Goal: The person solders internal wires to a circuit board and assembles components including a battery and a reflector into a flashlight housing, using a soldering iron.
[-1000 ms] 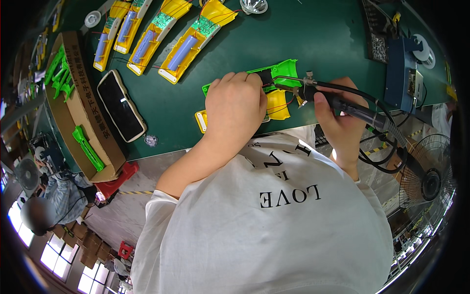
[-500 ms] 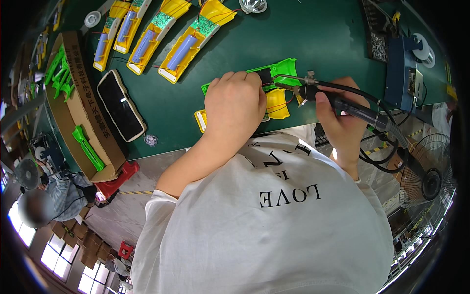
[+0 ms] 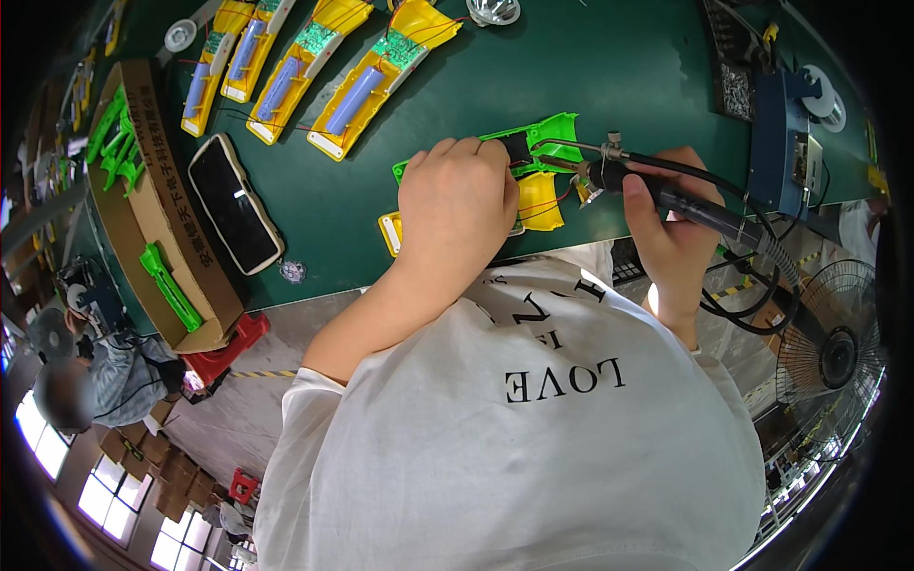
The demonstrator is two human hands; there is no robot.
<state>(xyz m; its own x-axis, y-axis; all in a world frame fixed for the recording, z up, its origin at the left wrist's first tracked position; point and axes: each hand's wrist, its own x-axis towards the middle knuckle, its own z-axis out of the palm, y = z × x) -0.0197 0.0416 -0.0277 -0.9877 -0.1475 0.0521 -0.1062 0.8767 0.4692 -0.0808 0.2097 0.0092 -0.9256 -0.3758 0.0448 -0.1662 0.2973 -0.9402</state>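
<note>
My left hand (image 3: 455, 202) is closed over the middle of a green plastic casing half (image 3: 555, 133), its fingers curled and their tips hidden. A black part sits in the casing just past my knuckles. Partly under the same hand lies a yellow casing half (image 3: 545, 211) with thin red wires. My right hand (image 3: 674, 214) grips a black soldering iron (image 3: 690, 206) with a thin metal solder-feed tube clamped along it. The iron's tip points left over the green casing's flared end, close to the black part; whether it touches anything I cannot tell.
Several yellow casing halves (image 3: 354, 100) with blue cells and green circuit boards lie at the far left. A phone (image 3: 236, 205) and a cardboard box (image 3: 181, 205) of green casings sit left. At right stand a blue machine (image 3: 776, 143) and a fan (image 3: 838, 357); cables hang beside my right hand.
My right hand has drawn the soldering iron slightly to the right, so its tip is a little farther from my left hand. My left hand and the casings stay put.
</note>
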